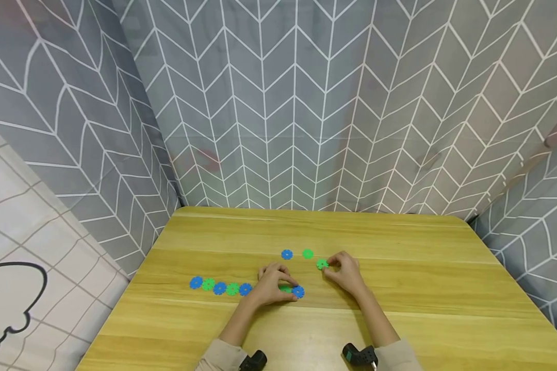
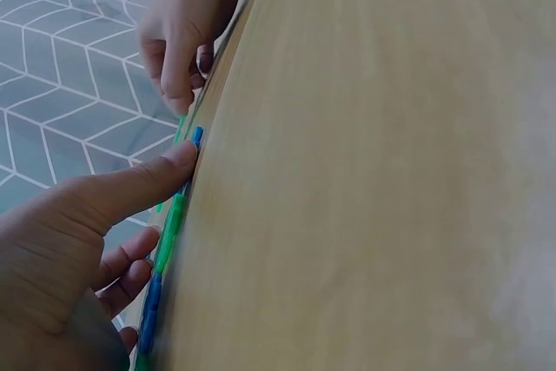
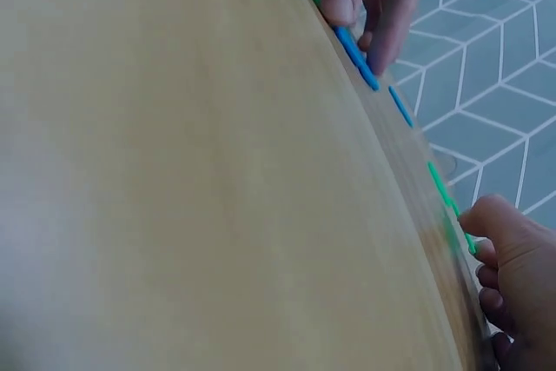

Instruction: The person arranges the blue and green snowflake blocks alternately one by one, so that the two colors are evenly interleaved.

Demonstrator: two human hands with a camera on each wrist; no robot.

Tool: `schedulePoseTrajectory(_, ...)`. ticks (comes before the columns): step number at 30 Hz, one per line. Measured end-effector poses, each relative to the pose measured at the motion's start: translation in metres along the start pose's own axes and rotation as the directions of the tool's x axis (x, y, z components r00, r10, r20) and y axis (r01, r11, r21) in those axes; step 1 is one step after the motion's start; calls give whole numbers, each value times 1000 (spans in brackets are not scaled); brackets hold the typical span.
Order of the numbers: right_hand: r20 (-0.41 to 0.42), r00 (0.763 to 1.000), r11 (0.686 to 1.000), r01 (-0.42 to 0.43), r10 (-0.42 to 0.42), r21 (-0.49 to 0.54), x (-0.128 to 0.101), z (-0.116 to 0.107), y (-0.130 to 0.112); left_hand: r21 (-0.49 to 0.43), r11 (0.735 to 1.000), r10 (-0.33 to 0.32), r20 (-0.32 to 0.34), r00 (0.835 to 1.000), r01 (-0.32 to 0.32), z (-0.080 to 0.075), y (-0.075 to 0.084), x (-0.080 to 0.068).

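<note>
My left hand (image 1: 270,287) grips a blue notched plastic disc (image 1: 298,292) between thumb and forefinger, at the right end of a row of blue and green discs. Part of a green disc (image 1: 285,289) shows under that hand, which hides some of the row. Farther right, my right hand (image 1: 345,274) pinches a green notched disc (image 1: 322,264) by its right edge, held slightly tilted. In the right wrist view the thumb and fingers meet on this green disc (image 3: 470,241). The left wrist view shows the left thumb on the blue disc (image 2: 198,135).
The row's left part starts with a blue disc (image 1: 196,282) and alternates with green. A loose blue disc (image 1: 287,254) and a loose green disc (image 1: 308,253) lie behind the hands on the wooden table (image 1: 422,268). A patterned grey curtain (image 1: 306,129) hangs behind the table's far edge.
</note>
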State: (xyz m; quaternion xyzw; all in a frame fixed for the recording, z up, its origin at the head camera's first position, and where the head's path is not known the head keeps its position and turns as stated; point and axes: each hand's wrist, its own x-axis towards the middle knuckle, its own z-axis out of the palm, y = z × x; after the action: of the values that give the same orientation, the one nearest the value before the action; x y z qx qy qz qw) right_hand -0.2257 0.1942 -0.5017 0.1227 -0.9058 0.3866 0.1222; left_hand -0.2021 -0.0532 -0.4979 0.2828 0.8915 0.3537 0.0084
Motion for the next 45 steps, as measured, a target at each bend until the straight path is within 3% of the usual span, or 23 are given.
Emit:
schedulePoseTrajectory(9, 17, 995, 994, 103, -103, -23, -23, 1, -11, 14, 1000, -3, -7, 1000, 3, 2, 0, 1)
schedulePoseTrajectory(25, 144, 988, 998, 49, -52, 24, -40, -2, -24, -1, 1000, -20, -5, 1000, 20, 1, 1, 1)
schedulePoseTrajectory(45, 190, 978, 996, 83, -84, 17, -41, 1, -30, -5, 1000, -19, -7, 1000, 19, 1, 0, 2)
